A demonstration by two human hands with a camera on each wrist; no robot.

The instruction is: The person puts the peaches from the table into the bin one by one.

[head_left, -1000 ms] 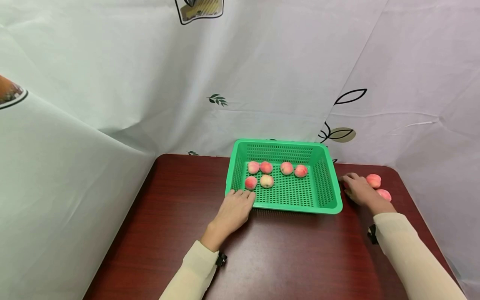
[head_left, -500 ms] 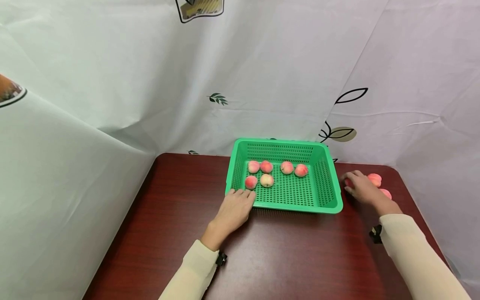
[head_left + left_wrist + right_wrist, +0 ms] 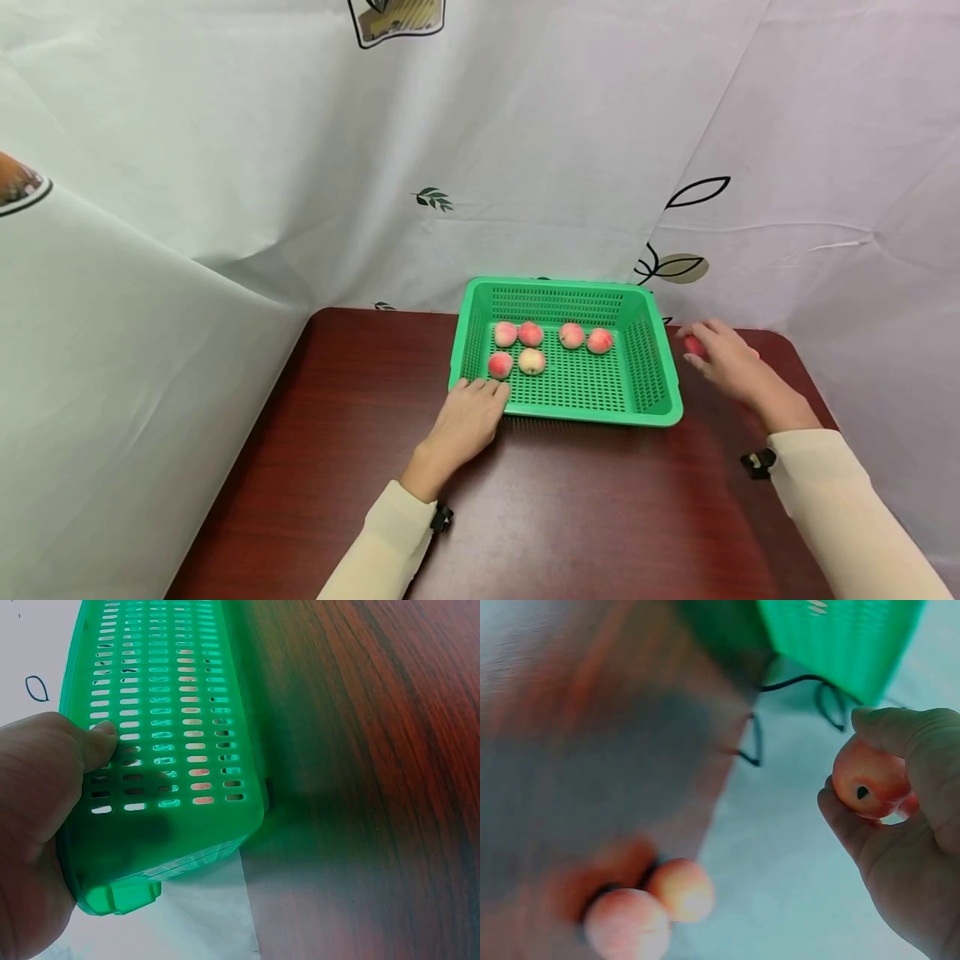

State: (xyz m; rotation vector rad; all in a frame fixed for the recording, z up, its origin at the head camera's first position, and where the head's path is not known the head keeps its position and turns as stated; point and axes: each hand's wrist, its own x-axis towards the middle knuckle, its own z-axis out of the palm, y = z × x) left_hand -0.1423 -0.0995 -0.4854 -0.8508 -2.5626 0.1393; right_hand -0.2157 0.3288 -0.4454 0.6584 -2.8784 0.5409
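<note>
In the right fingers (image 3: pixel 845 827), round peach (image 3: pixel 871 771), dark spot (image 3: pixel 862 793) toward wrist camera (image 3: pixel 757 463)

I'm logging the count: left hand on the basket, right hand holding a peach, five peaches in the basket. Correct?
Not five: the head view shows six peaches in the basket. The left hand is on it, and the right hand holds a peach, as you said.

Nine peaches (image 3: pixel 572 336) are counted at one table (image 3: pixel 577 508): six inside one green basket (image 3: pixel 585 417), one in the right hand (image 3: pixel 731 365) and two on the table itself. The left hand (image 3: pixel 468 421) makes two hands, in two pale sleeves (image 3: pixel 382 537).
</note>
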